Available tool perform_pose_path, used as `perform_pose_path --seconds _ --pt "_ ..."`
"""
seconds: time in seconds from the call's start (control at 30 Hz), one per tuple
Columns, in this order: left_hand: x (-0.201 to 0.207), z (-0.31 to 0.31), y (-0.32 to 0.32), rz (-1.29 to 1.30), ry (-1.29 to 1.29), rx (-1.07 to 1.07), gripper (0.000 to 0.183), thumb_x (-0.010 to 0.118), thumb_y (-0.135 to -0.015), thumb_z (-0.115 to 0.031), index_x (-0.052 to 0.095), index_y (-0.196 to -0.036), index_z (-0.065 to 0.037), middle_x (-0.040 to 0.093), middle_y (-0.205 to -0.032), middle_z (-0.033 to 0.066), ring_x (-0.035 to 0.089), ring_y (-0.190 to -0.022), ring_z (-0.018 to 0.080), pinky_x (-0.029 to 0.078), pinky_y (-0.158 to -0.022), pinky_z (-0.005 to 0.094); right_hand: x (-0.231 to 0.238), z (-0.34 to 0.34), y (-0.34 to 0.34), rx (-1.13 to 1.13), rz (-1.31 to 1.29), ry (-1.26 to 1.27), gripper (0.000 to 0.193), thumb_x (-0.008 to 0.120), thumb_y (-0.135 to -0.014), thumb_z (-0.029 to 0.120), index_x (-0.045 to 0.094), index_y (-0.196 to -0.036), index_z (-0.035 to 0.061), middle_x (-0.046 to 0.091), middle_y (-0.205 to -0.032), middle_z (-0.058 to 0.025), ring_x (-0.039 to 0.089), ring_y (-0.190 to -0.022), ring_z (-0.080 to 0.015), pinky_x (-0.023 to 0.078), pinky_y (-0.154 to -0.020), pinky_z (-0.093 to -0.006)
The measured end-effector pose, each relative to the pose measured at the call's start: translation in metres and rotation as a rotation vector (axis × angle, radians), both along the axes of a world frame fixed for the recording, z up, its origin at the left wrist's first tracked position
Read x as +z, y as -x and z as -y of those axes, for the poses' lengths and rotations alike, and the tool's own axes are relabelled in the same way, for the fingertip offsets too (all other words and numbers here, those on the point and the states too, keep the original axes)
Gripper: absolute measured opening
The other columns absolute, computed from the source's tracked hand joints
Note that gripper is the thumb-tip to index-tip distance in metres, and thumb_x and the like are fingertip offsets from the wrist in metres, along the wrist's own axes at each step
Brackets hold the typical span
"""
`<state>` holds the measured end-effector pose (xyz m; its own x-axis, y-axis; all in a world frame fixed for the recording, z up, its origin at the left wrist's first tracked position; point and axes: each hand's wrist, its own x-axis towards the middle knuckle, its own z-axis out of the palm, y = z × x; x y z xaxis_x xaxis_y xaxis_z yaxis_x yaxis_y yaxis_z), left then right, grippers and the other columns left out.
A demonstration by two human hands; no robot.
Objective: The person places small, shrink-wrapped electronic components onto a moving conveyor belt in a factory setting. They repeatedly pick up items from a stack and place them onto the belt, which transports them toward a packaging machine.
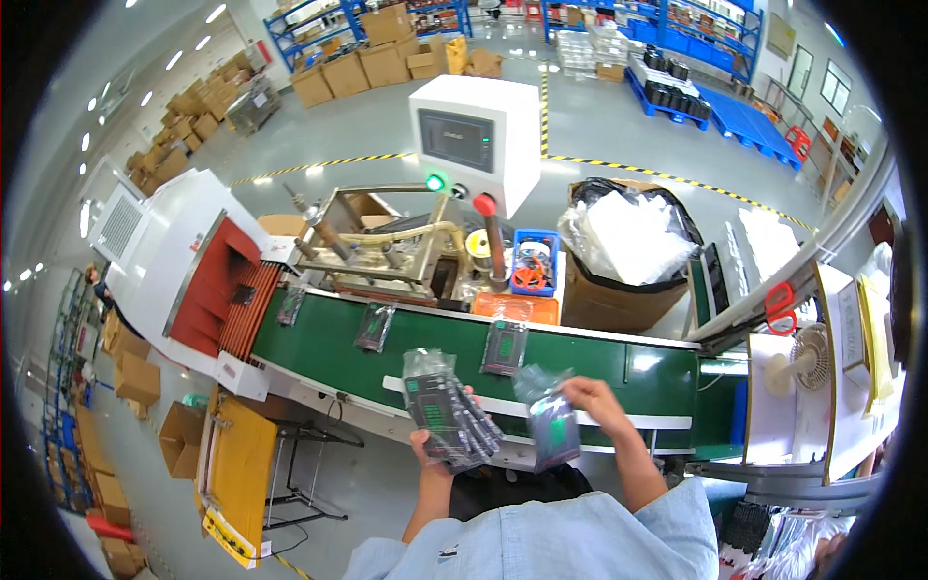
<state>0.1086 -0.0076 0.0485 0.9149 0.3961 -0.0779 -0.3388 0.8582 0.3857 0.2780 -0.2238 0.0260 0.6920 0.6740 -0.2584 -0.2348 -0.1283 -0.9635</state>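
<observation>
My left hand point(431, 454) is closed round a fanned stack of flat black packages in clear plastic bags point(443, 411), each with green print. Between the fingers of my right hand point(597, 401), one more bagged black package point(553, 432) hangs by its upper corner, slightly blurred. Both hands are over the near edge of a green conveyor belt point(599, 363). Just beyond them a similar bagged package point(505, 346) lies on the belt. Farther left are two others, a middle package point(374, 326) and a far-left package point(290, 305).
A white machine with a red-curtained opening point(215, 266) stands at the belt's left end. Behind the belt are a control box point(476, 140), a blue bin of tools point(535, 263) and a carton of plastic film point(628, 300). At right sits a small fan point(807, 356).
</observation>
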Motion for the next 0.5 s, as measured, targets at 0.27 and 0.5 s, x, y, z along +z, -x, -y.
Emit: perform_pose_path --seconds 0.27,0.5 --pt "-0.012 0.004 0.038 0.066 0.118 0.146 0.082 0.065 -0.062 -0.029 0.031 -0.13 0.002 0.041 -0.125 0.0281 0.047 -0.113 0.0397 0.046 -0.086 0.0558 -0.139 0.149 -0.147 -0.806 0.441 0.649 0.026 0.054 -0.083 0.022 0.061 -0.082 -0.0024 0.056 -0.064 -0.0119 0.051 -0.061 -0.018 0.041 -0.06 -0.0318" --pt "-0.027 0.002 0.063 0.055 0.037 0.228 0.082 0.062 -0.063 -0.034 0.032 -0.132 -0.002 0.041 -0.125 0.0247 0.044 -0.116 0.0377 0.043 -0.09 0.0536 -0.217 0.096 -0.167 -0.787 0.362 0.848 0.027 0.053 -0.083 0.03 0.065 -0.094 0.0092 0.052 -0.098 -0.0203 0.054 -0.09 -0.0365 0.043 -0.079 -0.0429"
